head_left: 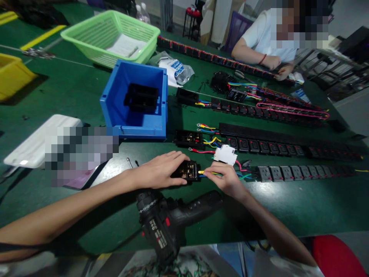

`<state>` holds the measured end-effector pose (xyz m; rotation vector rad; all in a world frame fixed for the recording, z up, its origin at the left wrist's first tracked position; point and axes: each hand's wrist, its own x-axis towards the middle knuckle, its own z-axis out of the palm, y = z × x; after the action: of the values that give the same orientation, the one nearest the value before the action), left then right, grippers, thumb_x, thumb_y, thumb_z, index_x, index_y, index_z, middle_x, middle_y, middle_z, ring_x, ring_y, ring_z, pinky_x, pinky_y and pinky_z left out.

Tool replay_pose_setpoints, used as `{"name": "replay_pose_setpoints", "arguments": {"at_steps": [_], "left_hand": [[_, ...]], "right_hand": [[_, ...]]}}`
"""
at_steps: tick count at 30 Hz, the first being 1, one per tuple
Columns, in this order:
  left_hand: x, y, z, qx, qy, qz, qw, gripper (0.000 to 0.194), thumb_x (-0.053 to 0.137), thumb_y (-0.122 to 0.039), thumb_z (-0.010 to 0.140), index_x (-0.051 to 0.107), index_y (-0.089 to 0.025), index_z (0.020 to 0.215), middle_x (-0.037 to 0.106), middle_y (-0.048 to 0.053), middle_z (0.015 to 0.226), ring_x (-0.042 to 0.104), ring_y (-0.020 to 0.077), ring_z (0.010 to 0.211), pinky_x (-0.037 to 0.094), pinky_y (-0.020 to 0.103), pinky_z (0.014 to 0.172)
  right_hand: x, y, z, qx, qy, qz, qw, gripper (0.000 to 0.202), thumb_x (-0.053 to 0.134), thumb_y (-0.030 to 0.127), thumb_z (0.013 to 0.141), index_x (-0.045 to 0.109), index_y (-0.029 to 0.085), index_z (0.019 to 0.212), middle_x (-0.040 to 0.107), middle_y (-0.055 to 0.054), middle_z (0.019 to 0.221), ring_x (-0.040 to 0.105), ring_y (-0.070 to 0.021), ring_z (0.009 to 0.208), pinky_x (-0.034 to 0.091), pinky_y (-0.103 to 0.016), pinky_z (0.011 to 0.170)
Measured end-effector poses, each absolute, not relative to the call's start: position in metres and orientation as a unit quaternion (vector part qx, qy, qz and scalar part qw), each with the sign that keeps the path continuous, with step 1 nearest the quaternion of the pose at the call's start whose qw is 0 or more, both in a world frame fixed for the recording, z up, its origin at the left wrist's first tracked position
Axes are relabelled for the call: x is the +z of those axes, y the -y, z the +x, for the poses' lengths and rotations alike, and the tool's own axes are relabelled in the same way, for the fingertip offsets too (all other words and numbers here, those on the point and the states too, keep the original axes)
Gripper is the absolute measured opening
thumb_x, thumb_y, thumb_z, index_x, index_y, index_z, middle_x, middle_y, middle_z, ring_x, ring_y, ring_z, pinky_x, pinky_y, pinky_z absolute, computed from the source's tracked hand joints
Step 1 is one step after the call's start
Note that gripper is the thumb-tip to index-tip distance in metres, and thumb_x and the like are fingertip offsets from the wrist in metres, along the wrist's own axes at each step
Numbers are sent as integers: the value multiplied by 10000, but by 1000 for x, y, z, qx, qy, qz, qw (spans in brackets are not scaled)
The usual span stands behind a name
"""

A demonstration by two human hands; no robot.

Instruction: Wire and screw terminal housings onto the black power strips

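My left hand [161, 169] is closed round the left end of a small black terminal box [189, 171] with brass contacts inside, held against the table. At the box's right end, my right hand [226, 179] pinches a yellow wire [201, 172]; its tip is at the box's edge. Blue and green wires run beneath these fingers toward a grey socket strip [288, 173]. Just behind my right hand lies a white circuit breaker [226, 154] with red leads. A black cordless drill [161, 223] rests in front of both hands.
Further back lie a second terminal box [188, 137] and black socket strips [259, 146]. A blue bin [135, 127] holds black housings. Behind it are a green basket [86, 44] and plastic bag [181, 73]. A co-worker's hands [276, 65] handle a strip across the table.
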<state>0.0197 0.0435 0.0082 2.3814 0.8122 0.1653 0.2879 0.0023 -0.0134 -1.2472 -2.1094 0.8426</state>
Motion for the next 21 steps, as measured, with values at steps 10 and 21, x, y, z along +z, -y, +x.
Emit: {"name": "replay_pose_setpoints", "arguments": {"at_steps": [10, 21], "left_hand": [[8, -42, 22, 74, -304, 900, 304, 531, 561, -520, 876, 436, -175, 1261, 548, 94, 1159, 530, 256, 1090, 424, 377, 947], [11, -40, 23, 116, -323, 863, 370, 492, 595, -481, 864, 461, -195, 1241, 570, 90, 1168, 543, 242, 1072, 438, 367, 910]], "right_hand": [[-33, -13, 283, 290, 817, -401, 296, 99, 640, 244, 885, 696, 170, 851, 636, -37, 756, 528, -155, 738, 398, -300, 683], [-32, -13, 284, 340, 792, -421, 282, 159, 597, 294, 912, 667, 176, 831, 613, -40, 765, 543, -163, 765, 410, -308, 711]]}}
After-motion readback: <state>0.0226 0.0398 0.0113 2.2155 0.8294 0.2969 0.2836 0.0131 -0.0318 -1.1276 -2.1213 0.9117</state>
